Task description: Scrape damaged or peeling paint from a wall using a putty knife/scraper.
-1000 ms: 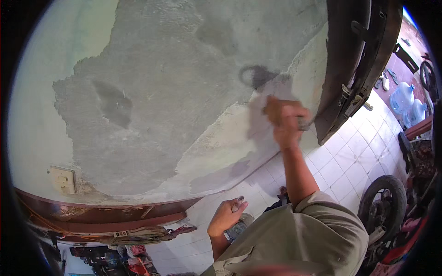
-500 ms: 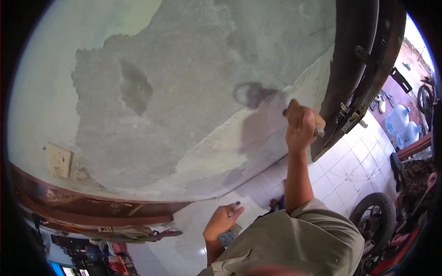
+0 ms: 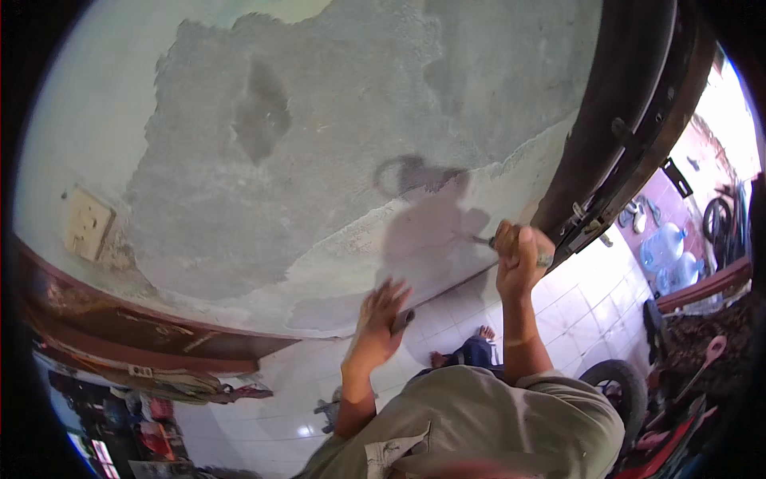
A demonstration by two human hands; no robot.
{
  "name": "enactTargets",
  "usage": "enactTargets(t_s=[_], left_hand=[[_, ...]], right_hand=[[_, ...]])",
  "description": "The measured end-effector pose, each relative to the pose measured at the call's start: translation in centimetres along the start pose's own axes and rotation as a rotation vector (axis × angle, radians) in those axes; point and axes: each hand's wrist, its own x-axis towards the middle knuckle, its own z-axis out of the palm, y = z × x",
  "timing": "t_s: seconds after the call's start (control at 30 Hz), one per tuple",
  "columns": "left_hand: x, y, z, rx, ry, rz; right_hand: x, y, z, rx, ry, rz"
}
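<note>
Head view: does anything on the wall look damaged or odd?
Yes, the wall looks damaged: its pale finish ends raggedly around a large grey patch; whether stripped or filled, I cannot tell. A darker blotch toward that patch's left also stands out against the grey.

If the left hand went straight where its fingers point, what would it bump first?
Probably the wall, at its lower, shadowed part; how close the left hand is to it is hard to tell.

The left hand (image 3: pixel 373 331) is raised with fingers (image 3: pixel 387 297) extended, while the right hand (image 3: pixel 520 259) curls tightly.
</note>
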Motion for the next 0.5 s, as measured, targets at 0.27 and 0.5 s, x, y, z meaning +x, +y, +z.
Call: enactTargets(t_s=[0.27,0.5], left_hand=[[17.0,1.8,2.5,0.365,0.499,0.077],[17.9,-1.8,14.9,0.308,-0.108,0.162]], right_hand=[[-2.1,-4.2,-2.9,-0.362,-0.266,-0.05],[-0.1,-7.7,-7.5,-0.5,-0.406,-0.108]])
